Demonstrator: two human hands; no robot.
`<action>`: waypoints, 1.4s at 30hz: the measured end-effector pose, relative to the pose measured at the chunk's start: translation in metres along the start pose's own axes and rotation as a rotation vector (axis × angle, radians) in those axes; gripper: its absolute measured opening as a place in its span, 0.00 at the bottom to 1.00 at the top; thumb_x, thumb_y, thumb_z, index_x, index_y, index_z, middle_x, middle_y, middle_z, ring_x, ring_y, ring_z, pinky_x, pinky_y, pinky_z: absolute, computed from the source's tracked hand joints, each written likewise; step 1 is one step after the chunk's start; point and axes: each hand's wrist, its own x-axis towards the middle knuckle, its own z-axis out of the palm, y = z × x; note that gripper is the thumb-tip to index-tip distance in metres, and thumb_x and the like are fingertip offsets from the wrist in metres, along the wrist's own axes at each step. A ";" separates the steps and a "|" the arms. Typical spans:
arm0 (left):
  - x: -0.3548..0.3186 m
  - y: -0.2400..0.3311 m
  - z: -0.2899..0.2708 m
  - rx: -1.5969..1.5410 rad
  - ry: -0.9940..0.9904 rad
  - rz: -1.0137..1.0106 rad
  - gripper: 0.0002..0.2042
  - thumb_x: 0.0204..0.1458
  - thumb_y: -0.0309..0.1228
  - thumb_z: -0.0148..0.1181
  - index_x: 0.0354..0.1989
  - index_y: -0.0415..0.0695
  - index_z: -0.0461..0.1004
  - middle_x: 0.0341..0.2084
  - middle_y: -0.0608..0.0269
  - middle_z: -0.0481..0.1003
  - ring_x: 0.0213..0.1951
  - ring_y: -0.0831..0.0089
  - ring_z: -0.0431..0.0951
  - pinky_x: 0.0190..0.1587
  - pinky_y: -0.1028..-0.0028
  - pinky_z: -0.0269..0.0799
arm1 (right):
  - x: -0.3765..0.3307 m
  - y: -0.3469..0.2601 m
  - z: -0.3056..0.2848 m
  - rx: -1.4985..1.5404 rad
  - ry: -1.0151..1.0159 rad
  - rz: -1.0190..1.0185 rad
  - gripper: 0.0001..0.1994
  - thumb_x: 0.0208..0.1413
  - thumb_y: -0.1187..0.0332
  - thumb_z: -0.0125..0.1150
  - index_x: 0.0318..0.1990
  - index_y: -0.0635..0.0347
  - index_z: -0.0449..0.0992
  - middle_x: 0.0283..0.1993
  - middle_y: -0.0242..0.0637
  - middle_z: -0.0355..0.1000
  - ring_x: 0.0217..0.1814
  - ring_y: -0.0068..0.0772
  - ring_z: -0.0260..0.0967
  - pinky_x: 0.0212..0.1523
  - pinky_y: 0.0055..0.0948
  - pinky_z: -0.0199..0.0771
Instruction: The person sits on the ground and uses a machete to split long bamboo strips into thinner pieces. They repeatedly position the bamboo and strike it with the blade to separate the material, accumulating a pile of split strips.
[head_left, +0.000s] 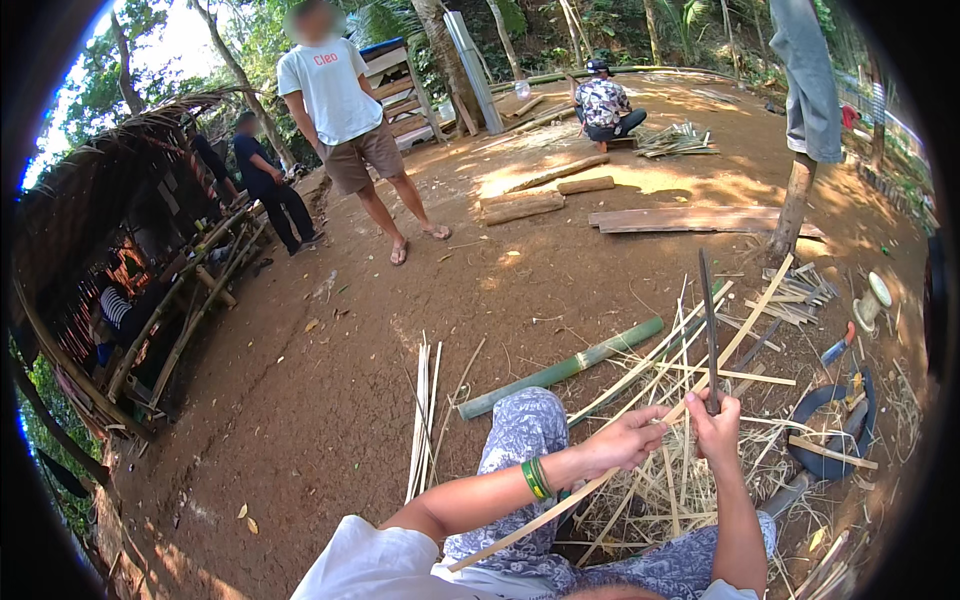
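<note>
left hand [622, 440] closed around a long pale bamboo strip [640, 440], which runs diagonally from lap level up toward upper right. right hand [716, 420] fisted on the handle of a dark knife [707, 320], blade upright, touching the strip. green bamboo pole [560, 370] lies on dirt just beyond, split slivers [424, 420] to the left.

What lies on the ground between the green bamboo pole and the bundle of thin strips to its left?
In the head view, only bare brown dirt separates the green bamboo pole from the bundle of thin strips; one stray sliver slants across the gap.
</note>
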 end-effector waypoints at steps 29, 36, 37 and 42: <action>0.049 0.035 0.013 0.042 -0.023 0.022 0.15 0.69 0.35 0.43 0.61 0.52 0.66 0.25 0.80 0.60 0.19 0.90 0.53 0.19 0.86 0.46 | 0.011 -0.017 -0.022 0.003 0.275 -0.092 0.08 0.61 0.68 0.64 0.33 0.63 0.77 0.18 0.18 0.62 0.18 0.09 0.52 0.19 0.18 0.48; 0.049 0.037 0.041 0.140 -0.102 0.055 0.15 0.70 0.36 0.42 0.60 0.50 0.67 0.21 0.81 0.59 0.18 0.90 0.53 0.18 0.85 0.47 | 0.005 -0.012 -0.042 0.144 0.237 -0.065 0.11 0.63 0.67 0.61 0.29 0.60 0.72 0.15 0.21 0.61 0.14 0.11 0.53 0.15 0.18 0.50; 0.051 0.036 0.040 0.158 -0.107 0.080 0.15 0.70 0.36 0.42 0.60 0.50 0.68 0.21 0.81 0.59 0.18 0.90 0.54 0.18 0.85 0.47 | 0.004 -0.011 -0.043 0.156 0.231 -0.067 0.12 0.63 0.67 0.61 0.28 0.60 0.71 0.15 0.21 0.61 0.13 0.11 0.53 0.15 0.19 0.50; 0.058 0.026 0.038 0.329 -0.059 0.223 0.15 0.69 0.35 0.43 0.59 0.48 0.69 0.20 0.81 0.59 0.19 0.90 0.56 0.18 0.84 0.49 | -0.004 -0.015 -0.053 0.038 0.275 0.020 0.12 0.63 0.69 0.61 0.27 0.58 0.68 0.14 0.23 0.61 0.13 0.12 0.54 0.14 0.19 0.51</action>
